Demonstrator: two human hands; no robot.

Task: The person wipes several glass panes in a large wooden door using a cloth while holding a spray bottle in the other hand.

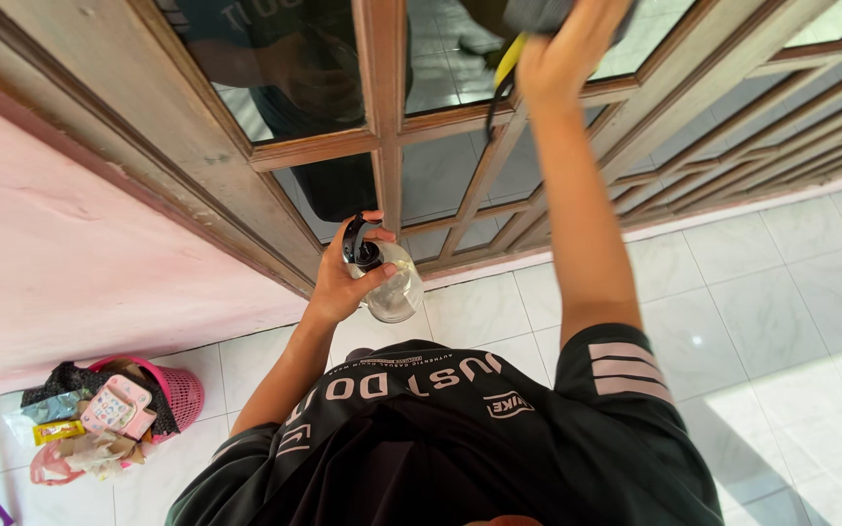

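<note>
Your left hand [343,278] grips the clear spray bottle [389,281] loosely enough to slip, while your right hand [567,49], clamped on the dark cloth [538,14], could skid off the glass pane [450,49]

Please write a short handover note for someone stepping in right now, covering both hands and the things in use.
Left hand: closed around a clear spray bottle with a black trigger head, held low in front of the window.
Right hand: raised, pressing a dark cloth with a yellow edge against an upper glass pane.
Nearby: a pink basket overfilled with rubbish stands on the tiled floor by the pink wall.
Done: cannot tell which panes are wiped.
Left: likely the lower panes, as the cloth is at the top.
</note>
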